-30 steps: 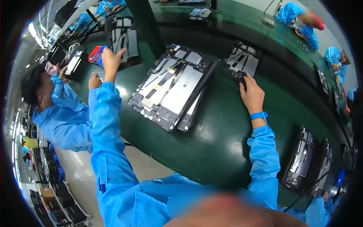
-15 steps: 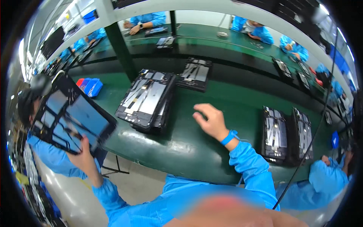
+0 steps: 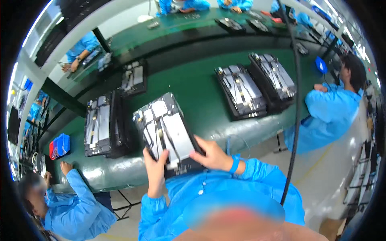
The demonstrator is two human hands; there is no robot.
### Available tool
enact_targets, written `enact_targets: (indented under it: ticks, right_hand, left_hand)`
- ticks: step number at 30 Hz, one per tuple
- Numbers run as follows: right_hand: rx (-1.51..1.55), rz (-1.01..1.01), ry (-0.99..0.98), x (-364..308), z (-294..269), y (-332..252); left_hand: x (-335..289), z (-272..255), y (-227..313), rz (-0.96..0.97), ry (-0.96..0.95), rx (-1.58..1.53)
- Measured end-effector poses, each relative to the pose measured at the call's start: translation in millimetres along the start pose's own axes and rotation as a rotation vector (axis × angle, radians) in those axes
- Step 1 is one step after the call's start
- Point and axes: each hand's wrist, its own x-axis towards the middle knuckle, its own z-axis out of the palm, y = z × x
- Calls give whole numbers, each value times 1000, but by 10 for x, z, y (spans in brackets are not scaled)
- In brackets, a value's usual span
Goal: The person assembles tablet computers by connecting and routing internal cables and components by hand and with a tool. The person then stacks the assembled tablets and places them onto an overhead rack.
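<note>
An opened tablet (image 3: 172,127) with silver battery panels and dark ribbon cables is held tilted in front of my body, over the bench's near edge. My left hand (image 3: 155,168) grips its lower left edge, thumb resting on the inner face. At the lower right edge my right hand (image 3: 212,154) is closed on it too, thumb on top and fingers partly hidden beneath. Just left of the held tablet stands a stack of similar opened tablets (image 3: 97,127). Behind that stack lies another opened tablet (image 3: 133,77).
Two more tablet stacks (image 3: 240,89) (image 3: 275,75) stand side by side on the green bench (image 3: 189,76), to the right. Blue and red bins (image 3: 60,145) sit at the left. Co-workers (image 3: 76,205) (image 3: 333,100) sit on both sides. A black cable (image 3: 296,120) hangs at the right.
The tablet has come from the far left to in front of me. My right hand, free and spread before, now grips it as well. The view has turned to the right.
</note>
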Motion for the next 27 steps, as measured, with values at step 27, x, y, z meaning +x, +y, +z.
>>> enact_targets:
  ticks: [27]
  right_hand:
    - [-403,390,884,-821,-1910,1131]
  left_hand:
    - [1019,3115,189,236,-432,195]
